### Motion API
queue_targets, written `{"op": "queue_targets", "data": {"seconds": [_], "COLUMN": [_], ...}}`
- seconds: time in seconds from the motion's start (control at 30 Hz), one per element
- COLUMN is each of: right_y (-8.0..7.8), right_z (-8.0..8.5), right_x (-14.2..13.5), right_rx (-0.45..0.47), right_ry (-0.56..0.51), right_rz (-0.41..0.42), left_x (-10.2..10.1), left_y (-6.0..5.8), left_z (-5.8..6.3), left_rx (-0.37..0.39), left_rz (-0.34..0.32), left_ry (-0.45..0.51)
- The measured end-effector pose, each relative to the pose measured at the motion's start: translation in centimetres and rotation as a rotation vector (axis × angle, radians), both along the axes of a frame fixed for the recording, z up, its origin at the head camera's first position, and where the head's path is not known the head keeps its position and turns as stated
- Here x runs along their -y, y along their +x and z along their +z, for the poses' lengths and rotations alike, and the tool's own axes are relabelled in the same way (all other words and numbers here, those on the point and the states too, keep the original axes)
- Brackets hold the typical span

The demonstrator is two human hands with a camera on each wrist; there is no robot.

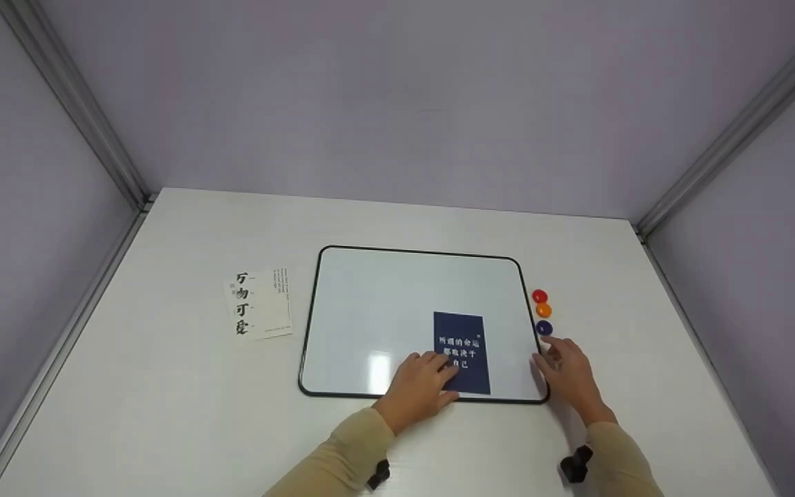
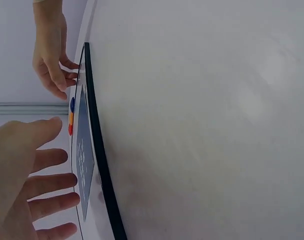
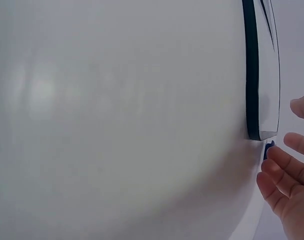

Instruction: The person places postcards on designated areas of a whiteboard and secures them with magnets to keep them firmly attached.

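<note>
A dark blue card [image 1: 463, 331] with white characters lies on the lower right part of a black-rimmed whiteboard [image 1: 370, 304]. Over its lower left edge is my left hand [image 1: 418, 388], fingers spread and extended; in the left wrist view that left hand [image 2: 27, 185] has nothing between its fingers. Beyond the board's right rim, my right hand [image 1: 570, 373] hovers with its fingertips just below a blue round magnet [image 1: 544, 328]. The right wrist view shows this right hand [image 3: 292, 185] loosely bent, thumb apart from the fingers, near the blue magnet [image 3: 268, 148].
An orange magnet [image 1: 543, 310] and a red magnet [image 1: 540, 296] sit in line above the blue one. Left of the board, pale cards [image 1: 266, 304] with black characters lie on the white table [image 1: 183, 386]. Walls enclose the table's back and sides.
</note>
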State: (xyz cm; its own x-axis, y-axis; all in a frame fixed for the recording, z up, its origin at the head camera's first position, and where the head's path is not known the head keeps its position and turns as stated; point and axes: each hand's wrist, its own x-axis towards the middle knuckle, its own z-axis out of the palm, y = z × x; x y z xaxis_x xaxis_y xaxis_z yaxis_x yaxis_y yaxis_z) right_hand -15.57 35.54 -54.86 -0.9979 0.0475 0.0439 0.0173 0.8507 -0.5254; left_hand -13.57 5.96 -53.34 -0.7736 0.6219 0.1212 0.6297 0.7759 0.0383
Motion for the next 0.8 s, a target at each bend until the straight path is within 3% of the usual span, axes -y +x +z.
{"op": "queue_targets", "data": {"seconds": [0.23,0.8], "right_y": [-0.6,-2.1], "right_z": [0.1,0.4], "right_x": [-0.4,-0.9], "right_rx": [0.080,0.050], "right_ry": [-0.023,-0.012], "right_rz": [-0.062,-0.085], "left_x": [0.2,0.4], "left_y": [0.3,0.1], "left_z": [-0.3,-1.2], "left_rx": [0.066,0.128], "left_rz": [-0.047,-0.048], "left_ry": [-0.050,-0.053]}}
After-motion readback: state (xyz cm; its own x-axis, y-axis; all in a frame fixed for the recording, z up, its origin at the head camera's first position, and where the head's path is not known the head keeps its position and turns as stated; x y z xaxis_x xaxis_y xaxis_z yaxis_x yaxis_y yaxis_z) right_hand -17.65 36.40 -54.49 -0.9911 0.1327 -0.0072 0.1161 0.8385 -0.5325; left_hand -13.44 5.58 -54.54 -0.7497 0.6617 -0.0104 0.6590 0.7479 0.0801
